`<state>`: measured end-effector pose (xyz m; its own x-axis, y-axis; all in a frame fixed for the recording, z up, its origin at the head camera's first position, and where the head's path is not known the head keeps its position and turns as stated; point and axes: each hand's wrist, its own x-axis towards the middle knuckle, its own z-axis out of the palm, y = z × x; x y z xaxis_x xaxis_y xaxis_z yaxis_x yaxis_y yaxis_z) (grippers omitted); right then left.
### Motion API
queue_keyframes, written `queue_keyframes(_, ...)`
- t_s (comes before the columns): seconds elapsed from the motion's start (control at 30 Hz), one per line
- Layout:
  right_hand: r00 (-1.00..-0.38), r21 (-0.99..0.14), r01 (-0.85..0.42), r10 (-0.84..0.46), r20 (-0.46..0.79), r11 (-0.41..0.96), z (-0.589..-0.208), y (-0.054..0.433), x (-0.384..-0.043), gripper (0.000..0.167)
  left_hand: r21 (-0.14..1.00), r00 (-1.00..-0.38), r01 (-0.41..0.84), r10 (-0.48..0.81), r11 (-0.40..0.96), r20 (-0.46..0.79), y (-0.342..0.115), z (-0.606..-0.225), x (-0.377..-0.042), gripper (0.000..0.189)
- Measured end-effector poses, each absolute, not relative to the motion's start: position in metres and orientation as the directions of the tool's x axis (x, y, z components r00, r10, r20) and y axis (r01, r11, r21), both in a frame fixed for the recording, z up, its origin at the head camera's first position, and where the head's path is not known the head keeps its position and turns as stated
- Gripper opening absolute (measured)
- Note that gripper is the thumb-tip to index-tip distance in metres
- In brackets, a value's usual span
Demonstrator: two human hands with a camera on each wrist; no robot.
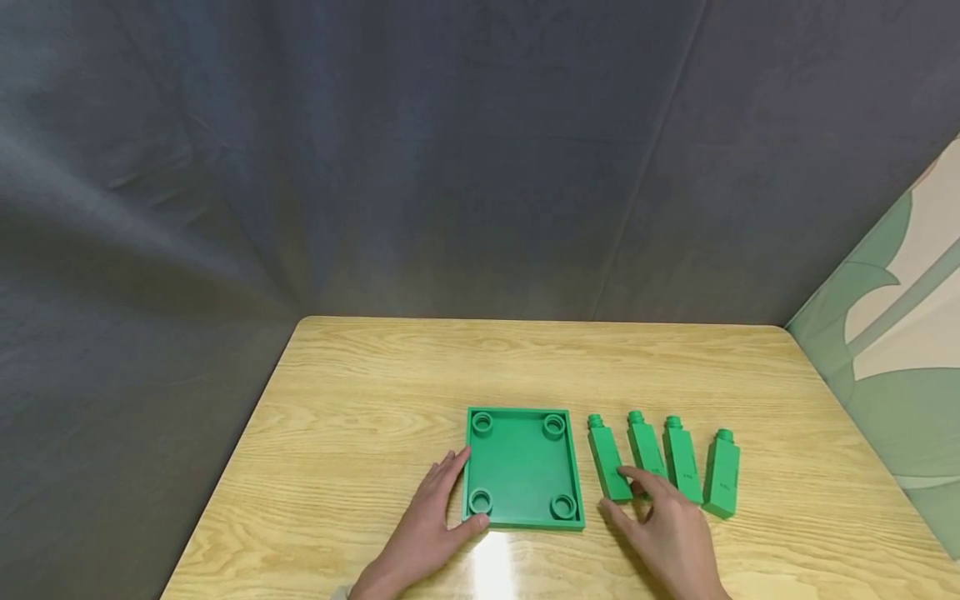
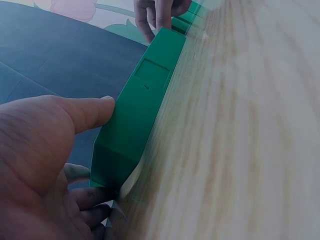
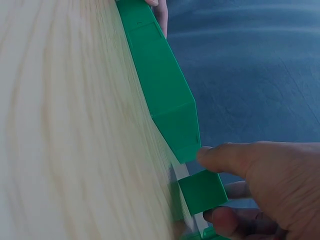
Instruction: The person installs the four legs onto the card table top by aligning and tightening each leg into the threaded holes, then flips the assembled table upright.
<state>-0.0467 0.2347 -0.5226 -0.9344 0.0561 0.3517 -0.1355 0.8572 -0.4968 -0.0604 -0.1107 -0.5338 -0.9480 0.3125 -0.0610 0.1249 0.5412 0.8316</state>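
A green square table top [image 1: 522, 467] lies with its raised rim and round corner sockets facing up. My left hand [image 1: 429, 527] holds its near left corner, thumb at the near edge and fingers along the left side. To the right lie several green table legs with threaded ends pointing away from me. Over the near end of the leftmost leg [image 1: 609, 458] is my right hand [image 1: 667, 529], its fingers spread around that end. In the right wrist view the thumb stands a little apart from the leg's square end [image 3: 203, 192], while a fingertip is right at its edge.
Beside the leftmost leg lie another leg [image 1: 643, 442], a third leg [image 1: 682, 458] and the rightmost leg [image 1: 722, 475], roughly in a row. All rest on a wooden table [image 1: 360, 417]. Dark cloth [image 1: 480, 167] hangs behind it, and a patterned cloth [image 1: 900, 375] is at the right.
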Motion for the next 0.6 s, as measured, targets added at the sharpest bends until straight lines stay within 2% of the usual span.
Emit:
queue_keyframes(0.3, -0.963, -0.492, -0.069, 0.071, 0.261, 0.868, -0.5223, 0.2308, -0.0446, 0.059, 0.825, -0.944, 0.136, 0.324, 0.549, -0.060, -0.1114, -0.5340, -0.0609, 0.095)
queue_keyframes(0.6, -0.937, -0.461, -0.115, 0.058, 0.345, 0.880, -0.5275, 0.2278, -0.0454, 0.055, 0.826, -0.940, 0.137, 0.334, 0.548, -0.066, -0.1122, -0.5320, -0.0613, 0.095)
